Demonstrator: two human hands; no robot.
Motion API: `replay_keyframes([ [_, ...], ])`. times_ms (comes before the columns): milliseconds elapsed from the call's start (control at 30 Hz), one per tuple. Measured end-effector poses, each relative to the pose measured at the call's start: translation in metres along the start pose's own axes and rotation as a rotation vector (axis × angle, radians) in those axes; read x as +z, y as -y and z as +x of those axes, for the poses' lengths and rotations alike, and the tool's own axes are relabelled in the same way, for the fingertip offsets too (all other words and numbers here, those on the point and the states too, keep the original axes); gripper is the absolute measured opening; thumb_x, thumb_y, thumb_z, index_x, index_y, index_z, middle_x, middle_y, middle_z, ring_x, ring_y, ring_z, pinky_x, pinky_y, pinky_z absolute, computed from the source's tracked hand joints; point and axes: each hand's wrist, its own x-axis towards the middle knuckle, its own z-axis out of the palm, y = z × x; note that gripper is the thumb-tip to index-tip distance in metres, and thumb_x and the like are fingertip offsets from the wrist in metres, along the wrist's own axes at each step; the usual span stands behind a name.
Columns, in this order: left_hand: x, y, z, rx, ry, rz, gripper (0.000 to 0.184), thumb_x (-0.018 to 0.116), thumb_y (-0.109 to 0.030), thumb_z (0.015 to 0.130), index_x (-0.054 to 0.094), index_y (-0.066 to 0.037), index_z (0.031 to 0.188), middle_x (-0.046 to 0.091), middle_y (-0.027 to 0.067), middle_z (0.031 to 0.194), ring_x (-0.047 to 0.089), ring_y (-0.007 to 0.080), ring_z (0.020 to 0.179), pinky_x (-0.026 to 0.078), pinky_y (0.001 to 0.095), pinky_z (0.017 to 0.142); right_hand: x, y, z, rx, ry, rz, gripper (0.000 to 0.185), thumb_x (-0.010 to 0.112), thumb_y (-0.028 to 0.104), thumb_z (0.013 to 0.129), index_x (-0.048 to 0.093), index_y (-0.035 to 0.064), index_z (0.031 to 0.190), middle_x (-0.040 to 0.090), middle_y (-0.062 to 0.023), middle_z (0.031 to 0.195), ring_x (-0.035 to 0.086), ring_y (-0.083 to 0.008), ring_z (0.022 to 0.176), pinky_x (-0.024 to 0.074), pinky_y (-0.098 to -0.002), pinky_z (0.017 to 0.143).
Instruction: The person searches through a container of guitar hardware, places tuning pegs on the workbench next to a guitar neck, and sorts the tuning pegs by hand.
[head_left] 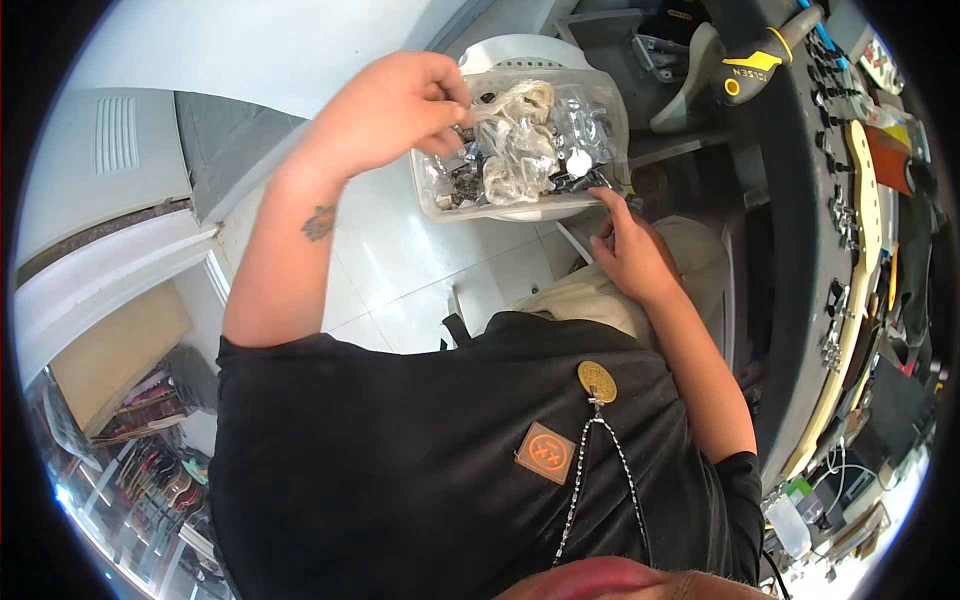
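A translucent plastic bin [520, 212] holds crumpled clear plastic bags [520, 150], small dark and metal parts [466, 186] and a round white piece [579, 163]. At the bin's left side, my left hand [395, 112] is closed, its fingertips pinching the edge of a crumpled bag. My right hand [636, 250] is at the lower right corner, index finger stretched to the rim beside some black pieces, thumb apart from it and the other fingers bent. Nothing shows in its grasp.
Under the bin is a round white seat or lid [520, 48]. A yellow and black tool handle [752, 68] lies at the upper right. Along the right runs a dark padded edge [800, 250] with small metal parts and a long cream strip [862, 200]. Tiled floor [400, 290] shows below.
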Motion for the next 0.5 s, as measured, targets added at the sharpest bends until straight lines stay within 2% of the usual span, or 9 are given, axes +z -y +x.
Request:
replay_keyframes([
  [33,-0.008,-0.006,-0.005,-0.031,-0.017,0.104,0.022,0.075,-0.012,0.098,0.074,0.001,0.115,0.081,0.0131,0.104,0.079,0.0261,0.1,0.063,0.0405,0.084,0.001,-0.001,0.001,0.0,-0.003,-0.01,0.071,0.074,0.01,0.095,0.048,0.0208,0.16,0.072,-0.015,0.1,0.074,-0.0392,0.095,0.0575,-0.0499,0.085],
  [133,-0.003,0.024,0.0,0.154,-0.042,0.699,0.029,0.083,-0.016,0.092,0.075,0.0,0.116,0.081,0.0125,0.1,0.079,0.0323,0.095,0.062,0.0457,0.082,0.002,-0.003,0.002,0.004,-0.004,-0.018,0.07,0.075,0.01,0.095,0.048,0.0214,0.159,0.072,-0.0148,0.1,0.074,-0.0391,0.096,0.0578,-0.0499,0.085],
  [233,0.048,0.057,0.007,0.15,-0.165,0.787,0.041,0.091,-0.021,0.084,0.076,-0.005,0.12,0.08,0.0111,0.112,0.075,0.0366,0.106,0.058,0.0501,0.09,0.002,-0.003,0.004,-0.004,-0.007,-0.029,0.069,0.074,0.01,0.096,0.049,0.0219,0.159,0.072,-0.0147,0.101,0.074,-0.039,0.097,0.058,-0.05,0.085],
  [333,0.094,0.081,0.003,0.228,-0.42,1.089,0.047,0.094,-0.024,0.081,0.077,-0.009,0.122,0.076,0.0087,0.127,0.069,0.0343,0.12,0.053,0.0523,0.095,0.0,-0.001,0.002,-0.011,0.005,-0.018,0.069,0.074,0.01,0.096,0.048,0.0221,0.159,0.072,-0.0149,0.101,0.074,-0.0393,0.098,0.0579,-0.0503,0.085],
  [433,0.109,0.085,0.011,0.09,-0.487,1.122,0.048,0.095,-0.024,0.078,0.076,-0.011,0.121,0.071,0.0098,0.139,0.061,0.0348,0.13,0.048,0.0537,0.097,-0.003,0.004,-0.001,0.018,0.01,-0.013,0.069,0.073,0.01,0.096,0.048,0.0223,0.16,0.072,-0.0154,0.101,0.074,-0.0396,0.097,0.0575,-0.0505,0.085],
  [500,0.105,0.084,0.015,0.112,-0.485,1.114,0.03,0.082,-0.013,0.086,0.077,-0.01,0.115,0.073,0.0132,0.133,0.064,0.0341,0.126,0.048,0.0517,0.098,-0.002,0.004,-0.001,0.0,0.001,-0.014,0.07,0.074,0.008,0.096,0.048,0.0209,0.16,0.071,-0.0139,0.098,0.073,-0.0373,0.092,0.0567,-0.049,0.082],
])
